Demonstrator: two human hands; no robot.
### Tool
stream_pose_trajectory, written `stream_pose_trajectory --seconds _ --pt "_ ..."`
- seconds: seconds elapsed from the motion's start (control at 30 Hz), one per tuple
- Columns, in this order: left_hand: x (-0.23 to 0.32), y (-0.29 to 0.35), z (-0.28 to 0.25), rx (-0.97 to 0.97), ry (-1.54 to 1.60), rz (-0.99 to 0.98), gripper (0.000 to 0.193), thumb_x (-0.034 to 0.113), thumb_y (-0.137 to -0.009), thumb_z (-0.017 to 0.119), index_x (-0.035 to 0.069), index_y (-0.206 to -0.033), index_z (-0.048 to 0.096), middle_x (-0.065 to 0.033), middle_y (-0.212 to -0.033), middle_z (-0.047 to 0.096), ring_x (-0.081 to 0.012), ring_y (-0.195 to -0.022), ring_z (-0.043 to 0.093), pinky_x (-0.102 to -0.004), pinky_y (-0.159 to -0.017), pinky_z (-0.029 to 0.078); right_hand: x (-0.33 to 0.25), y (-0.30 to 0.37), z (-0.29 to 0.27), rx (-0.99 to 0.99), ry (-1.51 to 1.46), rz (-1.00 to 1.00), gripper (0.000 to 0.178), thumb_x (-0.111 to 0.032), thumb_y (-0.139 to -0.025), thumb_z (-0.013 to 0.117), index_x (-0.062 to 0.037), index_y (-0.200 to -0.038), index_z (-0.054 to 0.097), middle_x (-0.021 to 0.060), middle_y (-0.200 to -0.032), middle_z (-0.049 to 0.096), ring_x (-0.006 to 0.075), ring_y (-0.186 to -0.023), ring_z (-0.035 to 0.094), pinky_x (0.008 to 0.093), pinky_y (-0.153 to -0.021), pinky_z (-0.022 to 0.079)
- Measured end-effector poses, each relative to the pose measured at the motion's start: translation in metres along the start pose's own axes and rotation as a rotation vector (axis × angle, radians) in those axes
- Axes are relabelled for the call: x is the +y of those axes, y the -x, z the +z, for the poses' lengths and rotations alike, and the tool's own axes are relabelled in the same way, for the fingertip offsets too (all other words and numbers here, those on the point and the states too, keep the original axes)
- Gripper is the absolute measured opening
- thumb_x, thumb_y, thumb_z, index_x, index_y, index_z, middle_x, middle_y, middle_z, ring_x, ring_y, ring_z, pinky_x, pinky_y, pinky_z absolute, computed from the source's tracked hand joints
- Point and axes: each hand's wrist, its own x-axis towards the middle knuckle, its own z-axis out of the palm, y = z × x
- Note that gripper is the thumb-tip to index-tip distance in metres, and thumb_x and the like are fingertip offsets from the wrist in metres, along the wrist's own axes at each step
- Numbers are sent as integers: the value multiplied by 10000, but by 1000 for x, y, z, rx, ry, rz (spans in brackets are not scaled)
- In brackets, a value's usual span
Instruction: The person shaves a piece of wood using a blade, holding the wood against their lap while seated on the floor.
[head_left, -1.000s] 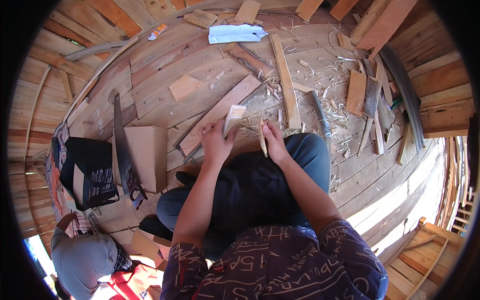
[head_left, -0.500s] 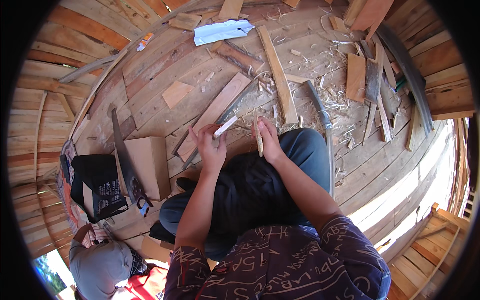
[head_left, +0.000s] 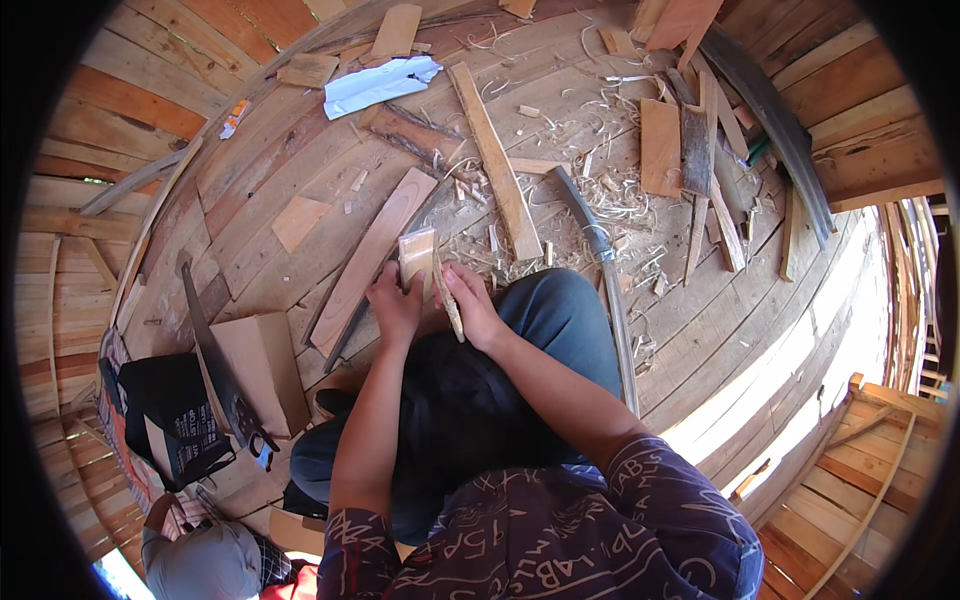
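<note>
Wood piece [head_left: 417, 256] clasped in left hand's [head_left: 396, 303] grip.

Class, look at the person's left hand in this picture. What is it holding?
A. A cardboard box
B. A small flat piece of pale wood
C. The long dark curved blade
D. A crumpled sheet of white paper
B: the left hand grips a small pale wood piece above the knee, while the white paper, the long dark blade and the cardboard box all lie on the plank floor apart from it.
</note>
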Motion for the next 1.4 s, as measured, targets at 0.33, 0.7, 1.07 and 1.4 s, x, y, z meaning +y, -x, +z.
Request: stream_pose_trajectory --seconds 0.33,0.7,1.07,1.4 --pt "44 -47 14 -283 605 -226 533 346 -974 565 32 -1372 398 -192 -1185 601 -228 -1119 567 -359 -961 419 -4 -5 -3 57 -375 122 461 -518 -992 373 -81 -901 490 30 -729 478 154 -687 484 309 -682 421" --pt "37 44 -65 -392 215 52 891 251 -689 854 23 -1391 356 -149 -1336 487 -283 -1265 476 -433 -1049 375 3 -6 11 -71 -238 428 562 -590 -998 315 -68 -1065 512 44 -829 534 182 -779 598 331 -698 538" --pt "35 44 -50 -196 222 82 838 371 -610 876 -27 -1236 486 -237 -1118 609 -375 -1051 607 -415 -902 497 -10 -3 20 -29 -155 573 760 -688 -953 280 -44 -1313 463 156 -1141 563 283 -1094 582 429 -945 489" --pt "-44 2 -95 83 -289 -330 835 331 -588 869 47 -1265 471 -178 -1224 550 -357 -1207 489 -497 -1004 372 6 -14 6 45 -36 486 609 -666 -957 331 -113 -1190 436 164 -1149 558 287 -1138 522 455 -952 437"
